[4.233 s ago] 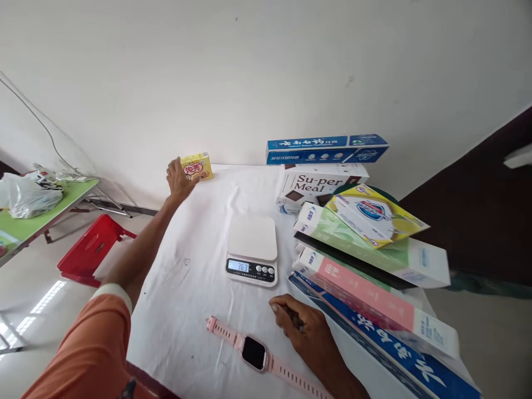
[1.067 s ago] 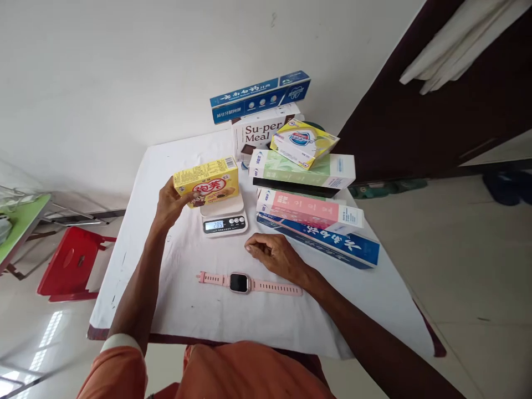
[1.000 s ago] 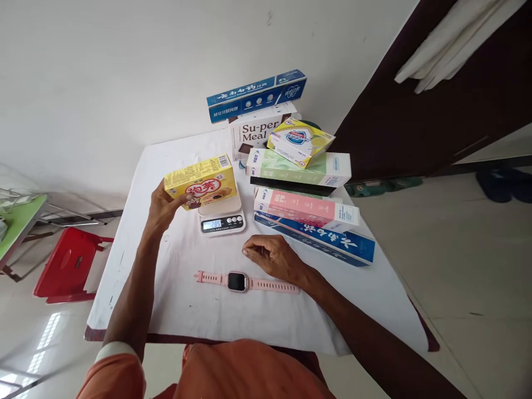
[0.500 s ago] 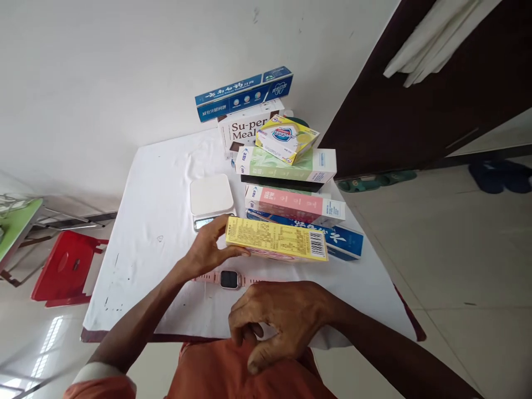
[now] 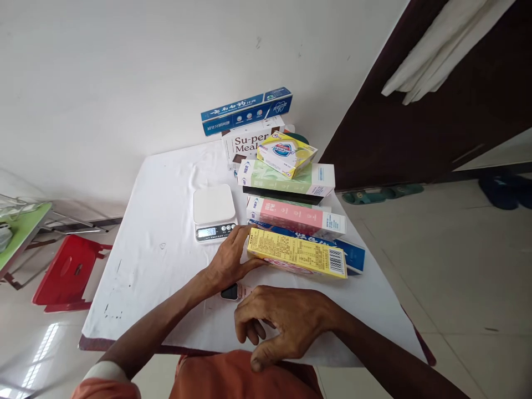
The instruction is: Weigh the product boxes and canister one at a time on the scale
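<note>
My left hand (image 5: 231,256) grips the left end of a yellow box (image 5: 297,252) with printed text and a barcode. That box sits beside a blue toothpaste box (image 5: 352,254), partly covering it. Below my left wrist lies a smartwatch (image 5: 229,292) with a pink strap, partly hidden by the arm. My right hand (image 5: 286,321) hangs over the table's front edge, fingers loosely bent and thumb apart, holding nothing. A white kitchen scale (image 5: 214,205) with a lit display and a bare platform stands left of the boxes.
Behind are a pink-and-white box (image 5: 291,213), a green-and-white box (image 5: 286,177) with a yellow soap box (image 5: 286,152) on top, a white Su-per Meal box (image 5: 245,144) and another blue toothpaste box (image 5: 247,113). A red chair (image 5: 72,271) stands left of the white-covered table (image 5: 166,183).
My left hand has moved the yellow box right and down, away from the scale, whose display now shows fully. More of the watch is covered. My right hand has barely moved.
</note>
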Demonstrator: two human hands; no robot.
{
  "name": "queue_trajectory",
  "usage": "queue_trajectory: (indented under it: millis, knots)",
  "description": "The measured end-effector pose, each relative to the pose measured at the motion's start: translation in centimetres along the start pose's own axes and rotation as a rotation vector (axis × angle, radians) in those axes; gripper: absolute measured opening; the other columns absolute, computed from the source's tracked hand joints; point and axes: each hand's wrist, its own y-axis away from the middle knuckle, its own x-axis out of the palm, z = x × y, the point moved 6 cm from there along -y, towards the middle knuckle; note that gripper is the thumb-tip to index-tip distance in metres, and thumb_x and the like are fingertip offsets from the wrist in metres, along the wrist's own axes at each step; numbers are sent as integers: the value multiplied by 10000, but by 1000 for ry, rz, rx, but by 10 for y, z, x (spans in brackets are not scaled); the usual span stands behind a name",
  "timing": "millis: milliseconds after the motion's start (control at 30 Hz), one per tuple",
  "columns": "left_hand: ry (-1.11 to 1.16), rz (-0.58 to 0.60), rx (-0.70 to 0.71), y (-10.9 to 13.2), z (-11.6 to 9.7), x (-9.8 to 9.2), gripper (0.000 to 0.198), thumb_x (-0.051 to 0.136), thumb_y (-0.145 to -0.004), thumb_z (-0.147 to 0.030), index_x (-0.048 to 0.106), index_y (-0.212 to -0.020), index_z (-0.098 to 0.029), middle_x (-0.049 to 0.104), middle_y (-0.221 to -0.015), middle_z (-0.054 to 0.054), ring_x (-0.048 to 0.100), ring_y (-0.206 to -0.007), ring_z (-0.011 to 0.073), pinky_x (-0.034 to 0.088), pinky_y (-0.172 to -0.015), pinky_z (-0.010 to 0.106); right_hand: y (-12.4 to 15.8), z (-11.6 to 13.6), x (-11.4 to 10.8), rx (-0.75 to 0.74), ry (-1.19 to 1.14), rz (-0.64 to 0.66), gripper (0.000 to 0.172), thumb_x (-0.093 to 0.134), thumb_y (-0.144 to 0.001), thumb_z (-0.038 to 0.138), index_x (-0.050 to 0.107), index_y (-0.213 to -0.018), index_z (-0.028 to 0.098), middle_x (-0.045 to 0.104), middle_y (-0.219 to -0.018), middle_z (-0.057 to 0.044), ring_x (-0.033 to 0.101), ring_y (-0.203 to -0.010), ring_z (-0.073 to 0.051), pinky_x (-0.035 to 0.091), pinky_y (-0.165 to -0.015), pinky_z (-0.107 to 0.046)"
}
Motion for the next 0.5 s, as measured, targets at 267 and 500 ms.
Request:
queue_trajectory:
  millis: [267,500]
  knots:
    - [-37,5,33,6,-8,-33,907,800,-839,-568,353,-1579,-293,595,-1380,132,637,-1242,294,610,-1006,481,26,-27,-9,172,-63,-112,505,799,-780,660,724,-847,165,620,-688,19,560,-614,-121,432,-594,-250]
    - [-185,-182,149,-93,-42,-91,875,708,-843,-723,445,-1530,-249,556,-1444,151,578,-1315,330,534,-1087,523,41,-42,-21,161,-140,-205,536,736,-832,682,634,-756,161,504,-629,56,405,-564,-84,291,-544,-248]
